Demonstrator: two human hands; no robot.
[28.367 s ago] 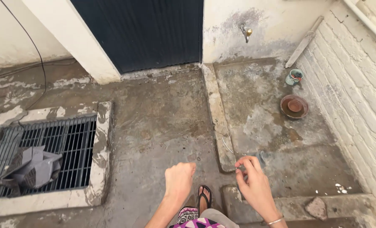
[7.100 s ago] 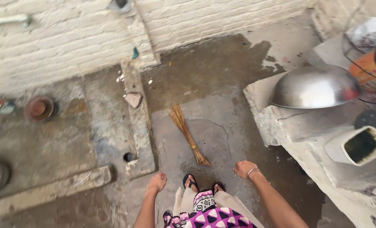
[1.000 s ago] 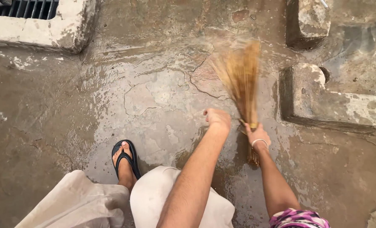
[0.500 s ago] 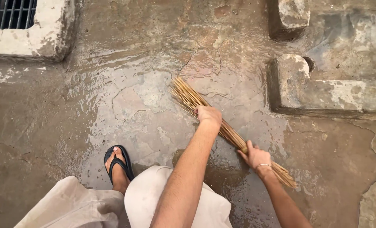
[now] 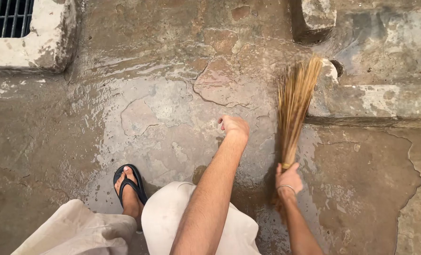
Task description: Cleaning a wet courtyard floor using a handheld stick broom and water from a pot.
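**Head view — straw broom in right hand, wet floor**

Right hand (image 5: 289, 178), lower right of centre: grip closed around the bound neck of the broom (image 5: 294, 109), just below the yellowish band. Bristles fan up toward the upper right, tips against the end of the concrete curb (image 5: 376, 101). A short stub of the bundle sticks out below the wrist.

Left hand (image 5: 235, 126), mid-frame: loosely curled, holding nothing that I can see, hovering over the wet floor (image 5: 163, 108) and apart from the broom.

Handling, my read:
- Light — a bundle of thin dry stalks, one hand is plenty.
- Stiff at the binding, springy and splaying toward the tips.
- Stalks probably brittle; hard pressure could snap or shed them.
- Wet bristles will drag a bit and flick water.
- Best hold is where it is now, at the tied neck; gripping higher up would crush the fan.
- Floor looks slick, cracked and patched — footing matters more than the tool.

Counts:
- Brooms: 1
- Hands: 2, one bangle on the right wrist
- Sandalled feet in view: 1, black flip-flop (image 5: 128, 186), lower left
- Floor grates: 1, upper left corner (image 5: 5, 16)
- Curb pieces: 2, upper right, a gap between them
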